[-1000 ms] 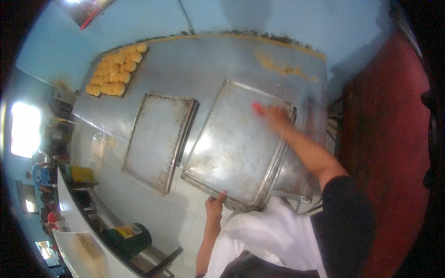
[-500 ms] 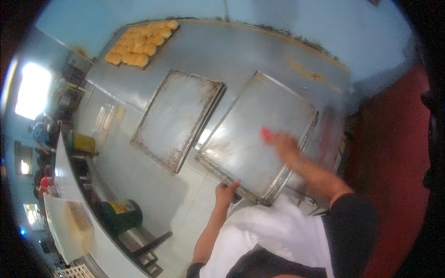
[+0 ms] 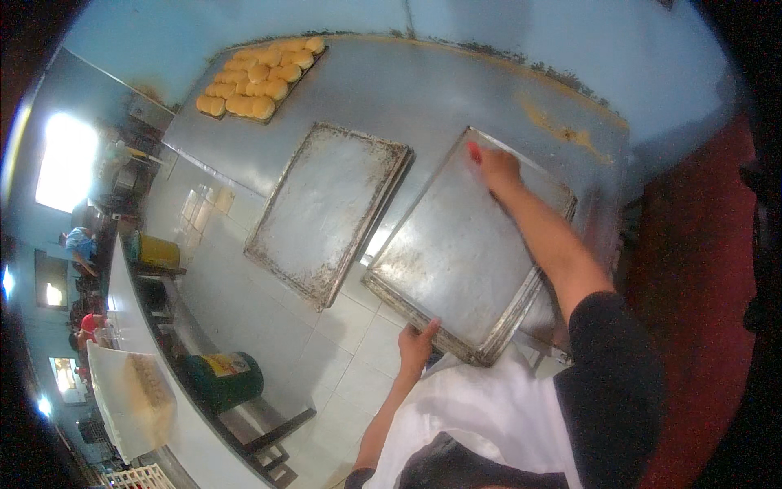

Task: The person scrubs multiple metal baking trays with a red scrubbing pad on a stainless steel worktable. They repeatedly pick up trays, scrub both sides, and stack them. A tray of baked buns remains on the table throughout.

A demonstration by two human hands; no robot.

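Evidently metal dominates here: a stack of rectangular trays (image 3: 464, 257) lies on a broad sheet-metal table (image 3: 440, 94), its near corner reaching past the table's edge to the white cloth apron (image 3: 472, 407). The uppermost face is smooth, dull grey and faintly dented, with a brighter sheen toward its left corner; the layered edges below look rough, browned and grimy.

Near the far corner of that face, the right hand (image 3: 498, 169) is closed around a small red object (image 3: 474, 152), whose exact shape and material are too unclear to tell. The left hand (image 3: 416, 346) is at the near left edge of the stack, its thumb laid against the crusted rim; the other fingers are partly hidden, so how firmly they grip cannot be told.

Just beside, to the left, a second set of trays (image 3: 326, 212) juts out over the glossy, pale tiled floor (image 3: 326, 350). Its flat top is silvery in the middle and speckled with dark brown residue along the borders. At the table's far left end, rounded golden buns (image 3: 257, 77) with soft, matte tops crowd together on a dark, thin-edged baking sheet (image 3: 303, 79). Behind the table rises a painted blue wall (image 3: 554, 37), flaking darkly along its base.
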